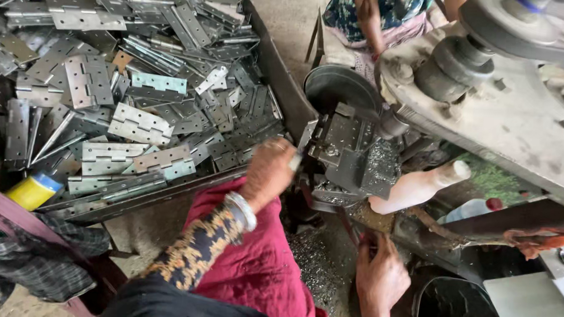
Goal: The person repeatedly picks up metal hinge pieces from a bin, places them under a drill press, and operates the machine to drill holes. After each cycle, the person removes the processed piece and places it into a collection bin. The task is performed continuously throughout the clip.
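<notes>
The hinge (307, 135), a flat grey steel leaf, stands on edge at the left side of the machine's clamp block (351, 158). The left hand (270, 170) holds it there, fingers (281, 149) closed on its lower end. The right hand (381, 274) is lower, fingers (369, 243) curled around a dark lever (353, 233) beneath the machine.

The left fingers sit just beside the clamp; if the lever moves while they are this close, I judge they could be pinched. Curly metal shavings (382, 157) cling to the block, sharp enough to cut skin. A loose sleeve (197, 246) and a bangle (242, 210) near the spindle (454, 61) could catch.

Behind, a dark sheet-metal tray (279, 74) holds a heap of hinges (134, 91), stamped, hole-punched, dull silver with hard edges. A yellow bottle (34, 190) lies at its corner.
</notes>
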